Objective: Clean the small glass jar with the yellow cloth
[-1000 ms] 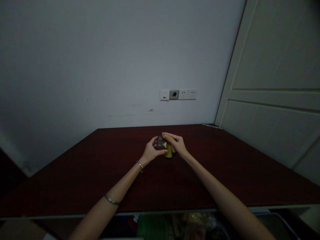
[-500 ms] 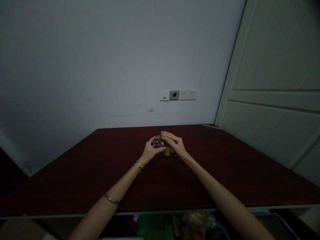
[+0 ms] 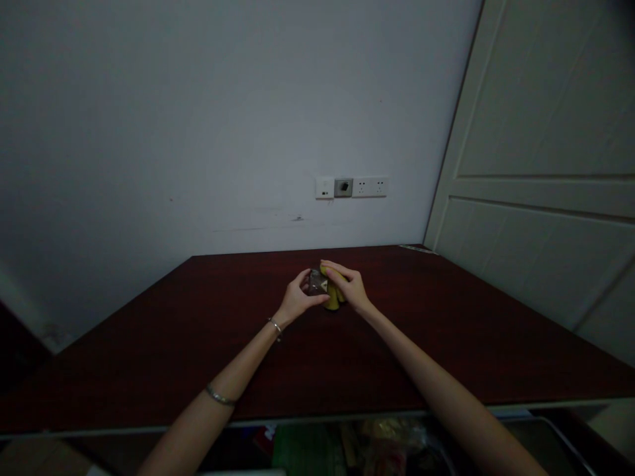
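Observation:
My left hand [image 3: 296, 299] and my right hand [image 3: 351, 288] meet above the middle of a dark red table [image 3: 198, 344]. The left hand's fingers pinch a small dark grey object [image 3: 316, 283] with a pale mark on it. My right hand curls over a yellow cloth-like thing [image 3: 332, 295] pressed against that object. The yellow thing hangs down to the table top. Both arms reach forward, and the left arm wears two thin bracelets [image 3: 221, 396]. The room is dim, so what the small object is stays unclear.
A white wall stands behind the table with a row of sockets [image 3: 351, 187]. A pale panelled door [image 3: 540, 198] fills the right side. Below the table's near edge lie several packets and a green item [image 3: 297, 449].
The small dark object has turned slightly in my left fingers, and both hands have shifted a little. The view has drifted slightly.

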### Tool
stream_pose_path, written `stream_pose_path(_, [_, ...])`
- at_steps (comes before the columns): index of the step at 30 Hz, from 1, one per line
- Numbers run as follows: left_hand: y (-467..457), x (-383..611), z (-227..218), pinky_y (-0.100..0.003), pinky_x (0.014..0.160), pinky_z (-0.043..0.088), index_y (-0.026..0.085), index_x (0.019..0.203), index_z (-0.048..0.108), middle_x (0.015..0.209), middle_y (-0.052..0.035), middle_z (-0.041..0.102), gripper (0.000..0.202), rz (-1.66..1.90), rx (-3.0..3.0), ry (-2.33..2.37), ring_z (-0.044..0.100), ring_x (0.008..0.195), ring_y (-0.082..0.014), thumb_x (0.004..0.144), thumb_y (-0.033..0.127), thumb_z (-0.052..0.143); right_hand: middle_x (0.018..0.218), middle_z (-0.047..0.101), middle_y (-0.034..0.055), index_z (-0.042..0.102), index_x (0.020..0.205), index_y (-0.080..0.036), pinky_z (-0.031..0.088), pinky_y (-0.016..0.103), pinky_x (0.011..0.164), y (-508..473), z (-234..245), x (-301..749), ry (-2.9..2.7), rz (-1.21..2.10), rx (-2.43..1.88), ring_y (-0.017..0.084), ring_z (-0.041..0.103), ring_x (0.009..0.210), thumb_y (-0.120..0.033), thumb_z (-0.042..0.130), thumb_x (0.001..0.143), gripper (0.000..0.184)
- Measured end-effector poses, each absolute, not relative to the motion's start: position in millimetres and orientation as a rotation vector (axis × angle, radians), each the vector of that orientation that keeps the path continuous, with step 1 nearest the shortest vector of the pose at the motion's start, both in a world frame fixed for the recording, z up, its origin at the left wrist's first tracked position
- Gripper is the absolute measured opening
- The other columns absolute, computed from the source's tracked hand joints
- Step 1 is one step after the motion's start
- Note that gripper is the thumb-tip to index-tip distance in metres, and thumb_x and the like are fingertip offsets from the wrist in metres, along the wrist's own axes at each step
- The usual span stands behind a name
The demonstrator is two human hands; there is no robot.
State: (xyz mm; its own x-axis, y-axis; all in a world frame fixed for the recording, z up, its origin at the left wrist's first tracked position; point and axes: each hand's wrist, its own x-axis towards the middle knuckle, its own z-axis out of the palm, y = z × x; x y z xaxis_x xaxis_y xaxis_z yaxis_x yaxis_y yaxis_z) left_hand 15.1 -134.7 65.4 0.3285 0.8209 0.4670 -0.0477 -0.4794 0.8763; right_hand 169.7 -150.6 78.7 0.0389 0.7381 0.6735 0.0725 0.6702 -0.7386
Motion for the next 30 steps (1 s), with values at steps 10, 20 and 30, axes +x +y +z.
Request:
stream_pose_path(10, [-125.1,14.7,58.7,-0.038,0.087,0.046,0.012,0.117,0.045,0.107,-0.0124,0.061,0.075,1.312,1.754,0.748,0.06,0.095,-0.022,0.051,0.022,0.078,0.117,0.06,0.0007,0.069,0.091,-0.032,0.034,0.046,0.1,-164.2,82.3,169.9,-1.805,0.254,-0.665,0.022,0.053,0.111,-0.029,0.062,0.076,0.017])
stream_pose_path(20, [-125.8,15.6,57.8,-0.038,0.09,0.045,0.012,0.117,0.046,0.11,-0.013,0.06,0.081,1.281,1.706,0.747,0.058,0.1,-0.023,0.045,0.021,0.082,0.117,0.06,0.0053,0.067,0.099,-0.026,0.04,0.04,0.097,-158.8,79.0,167.9,-1.544,0.491,-0.702,0.022,0.055,0.11,-0.034,0.057,0.079,0.024])
stream_pose_path(30, [-123.3,14.0,52.1,-0.036,0.086,0.047,0.014,0.111,0.052,0.101,-0.0099,0.064,0.074,1.284,1.732,0.807,0.06,0.093,-0.0225,0.044,0.019,0.081,0.121,0.058,0.003,0.067,0.098,-0.03,0.037,0.041,0.1,-160.8,75.9,168.2,-1.777,0.275,-0.678,0.021,0.052,0.113,-0.028,0.059,0.078,0.022])
